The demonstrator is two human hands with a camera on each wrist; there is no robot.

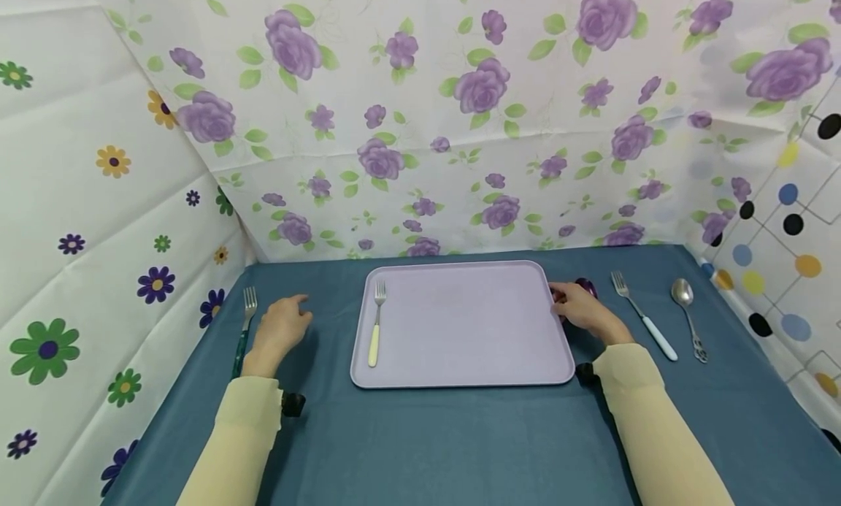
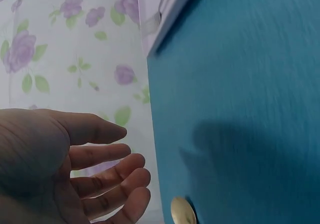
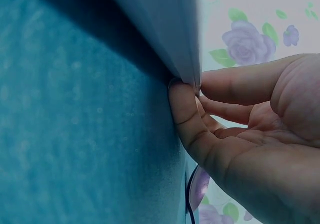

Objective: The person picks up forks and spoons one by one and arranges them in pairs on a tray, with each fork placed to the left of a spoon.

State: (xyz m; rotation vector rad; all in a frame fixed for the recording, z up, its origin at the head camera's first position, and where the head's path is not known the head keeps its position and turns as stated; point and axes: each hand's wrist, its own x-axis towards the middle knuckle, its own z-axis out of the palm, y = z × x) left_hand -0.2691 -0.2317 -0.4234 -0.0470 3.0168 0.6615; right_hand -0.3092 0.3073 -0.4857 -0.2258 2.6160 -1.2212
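Observation:
A lilac tray (image 1: 473,323) lies in the middle of the blue tablecloth, with a cream-handled fork (image 1: 376,323) along its left side. My right hand (image 1: 578,309) is at the tray's right rim. In the right wrist view, thumb and forefinger of that hand (image 3: 240,129) pinch the tray's edge (image 3: 160,28). A shiny purple object (image 1: 587,285) sits just behind that hand, partly hidden. My left hand (image 1: 282,323) hovers with relaxed fingers between the tray and a green-handled fork (image 1: 244,323). It (image 2: 100,169) holds nothing.
To the right of the tray lie a white-handled fork (image 1: 644,316) and a silver spoon (image 1: 688,317). Flowered sheets wall in the table at the back and left, a dotted one at the right. Bare blue cloth (image 1: 420,440) stretches in front of the tray.

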